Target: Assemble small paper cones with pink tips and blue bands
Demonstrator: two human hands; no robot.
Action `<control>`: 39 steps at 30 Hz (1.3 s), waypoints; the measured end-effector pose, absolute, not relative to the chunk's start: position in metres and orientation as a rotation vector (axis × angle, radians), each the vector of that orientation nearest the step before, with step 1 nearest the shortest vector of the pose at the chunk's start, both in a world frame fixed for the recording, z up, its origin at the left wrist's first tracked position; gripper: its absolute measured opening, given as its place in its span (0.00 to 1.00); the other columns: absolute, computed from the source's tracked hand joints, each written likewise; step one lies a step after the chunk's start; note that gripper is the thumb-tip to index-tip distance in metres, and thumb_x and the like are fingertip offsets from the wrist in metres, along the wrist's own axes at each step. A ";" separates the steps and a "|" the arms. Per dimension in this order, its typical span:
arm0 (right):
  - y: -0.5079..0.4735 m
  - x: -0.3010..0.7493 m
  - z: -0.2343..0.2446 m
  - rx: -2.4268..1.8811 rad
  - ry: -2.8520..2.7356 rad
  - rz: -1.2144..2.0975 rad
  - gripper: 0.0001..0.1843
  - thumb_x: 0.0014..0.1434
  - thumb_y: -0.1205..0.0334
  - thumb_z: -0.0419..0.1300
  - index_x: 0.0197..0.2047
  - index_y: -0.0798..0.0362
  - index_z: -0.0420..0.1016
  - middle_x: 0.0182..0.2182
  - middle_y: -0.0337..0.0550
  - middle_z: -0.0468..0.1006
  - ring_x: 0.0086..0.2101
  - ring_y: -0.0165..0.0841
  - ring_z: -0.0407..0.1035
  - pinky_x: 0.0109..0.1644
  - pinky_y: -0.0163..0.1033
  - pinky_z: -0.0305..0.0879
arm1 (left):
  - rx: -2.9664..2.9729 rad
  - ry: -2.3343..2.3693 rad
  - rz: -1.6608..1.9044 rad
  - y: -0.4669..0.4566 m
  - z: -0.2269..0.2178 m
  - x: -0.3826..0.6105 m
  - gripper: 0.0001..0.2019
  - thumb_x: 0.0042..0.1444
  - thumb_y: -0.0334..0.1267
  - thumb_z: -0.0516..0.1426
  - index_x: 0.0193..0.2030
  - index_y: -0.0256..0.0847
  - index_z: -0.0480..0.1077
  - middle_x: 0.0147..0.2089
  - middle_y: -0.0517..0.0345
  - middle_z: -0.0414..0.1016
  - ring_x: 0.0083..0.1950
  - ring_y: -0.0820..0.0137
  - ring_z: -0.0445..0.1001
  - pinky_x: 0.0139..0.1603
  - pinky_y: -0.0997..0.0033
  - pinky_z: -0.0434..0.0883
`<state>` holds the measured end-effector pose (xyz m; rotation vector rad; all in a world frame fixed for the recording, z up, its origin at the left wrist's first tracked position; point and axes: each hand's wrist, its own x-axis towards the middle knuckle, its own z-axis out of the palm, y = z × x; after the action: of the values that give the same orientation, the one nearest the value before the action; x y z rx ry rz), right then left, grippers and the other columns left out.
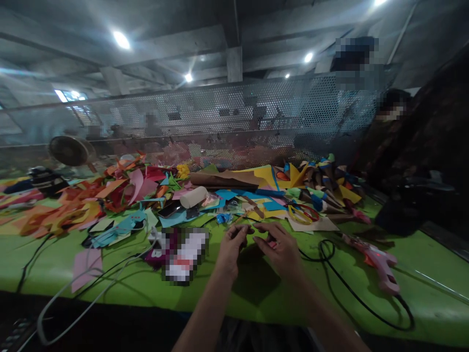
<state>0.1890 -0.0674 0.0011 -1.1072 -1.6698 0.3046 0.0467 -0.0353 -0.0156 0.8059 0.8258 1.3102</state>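
Over the front middle of the green table (128, 269), my two hands face each other with a small gap between the fingertips. My left hand (232, 242) is closed in a pinch; a small dark bit shows at its tips, too small to name. The fingers of my right hand (280, 247) are curled, and a little pinkish-red piece peeks out inside them, its kind unclear. Right of that hand a pink glue gun (381, 266) lies on its side with a black cord. Scissors (302, 213) with yellow and red handles lie just beyond my hands.
Heaps of coloured felt pieces (135, 188) span the back of the table. A white roll (194, 196), a dark phone (171, 209) and a purple power strip (156, 252) with trailing cables lie left. A perforated metal screen (220, 122) stands behind; a person (388, 132) is at right.
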 end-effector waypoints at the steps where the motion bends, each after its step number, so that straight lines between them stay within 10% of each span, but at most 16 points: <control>1: -0.068 0.189 0.002 -1.095 -1.690 0.274 0.13 0.60 0.64 0.61 0.48 0.47 0.75 0.42 0.45 0.75 0.37 0.35 0.71 0.38 0.38 0.70 | 0.776 0.809 1.300 -0.037 -0.015 0.049 0.18 0.41 0.46 0.71 0.34 0.36 0.75 0.33 0.59 0.76 0.25 0.82 0.62 0.27 0.81 0.62; 13: -0.069 0.186 0.003 -1.108 -1.727 0.014 0.11 0.56 0.72 0.58 0.40 0.48 0.75 0.39 0.45 0.77 0.42 0.40 0.71 0.47 0.45 0.68 | 0.668 0.820 1.200 -0.057 0.004 0.060 0.21 0.33 0.45 0.74 0.27 0.39 0.70 0.22 0.67 0.68 0.23 0.77 0.64 0.27 0.76 0.63; 19: -0.073 0.202 0.010 -1.144 -1.532 0.091 0.04 0.61 0.61 0.60 0.37 0.48 0.77 0.35 0.44 0.77 0.38 0.37 0.71 0.41 0.41 0.68 | 1.232 1.091 1.265 -0.055 -0.003 0.048 0.16 0.52 0.50 0.62 0.40 0.41 0.79 0.34 0.55 0.75 0.37 0.66 0.70 0.40 0.70 0.65; 25: -0.078 0.220 0.010 -1.209 -1.325 0.314 0.10 0.58 0.54 0.62 0.33 0.51 0.78 0.32 0.43 0.76 0.32 0.34 0.69 0.36 0.39 0.65 | 1.888 1.333 1.019 -0.056 -0.016 0.044 0.32 0.37 0.37 0.70 0.54 0.47 0.74 0.48 0.47 0.74 0.53 0.51 0.67 0.54 0.60 0.60; 32: -0.080 0.218 0.011 -1.156 -1.299 0.414 0.08 0.58 0.56 0.63 0.34 0.51 0.79 0.33 0.43 0.76 0.34 0.35 0.69 0.36 0.38 0.64 | 1.450 1.057 1.150 -0.047 -0.014 0.048 0.17 0.52 0.43 0.63 0.49 0.43 0.75 0.44 0.51 0.77 0.46 0.60 0.73 0.49 0.65 0.65; 39: -0.082 0.213 0.010 -1.094 -1.319 0.437 0.07 0.56 0.56 0.65 0.35 0.49 0.79 0.33 0.42 0.77 0.33 0.34 0.69 0.35 0.38 0.65 | 0.897 0.873 1.147 -0.052 -0.009 0.055 0.23 0.44 0.51 0.69 0.43 0.40 0.75 0.42 0.52 0.79 0.41 0.67 0.76 0.45 0.70 0.68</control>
<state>0.2135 -0.0820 0.0098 -1.0935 -1.3193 0.4374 0.0551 -0.0524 -0.0092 0.8965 0.8726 1.1471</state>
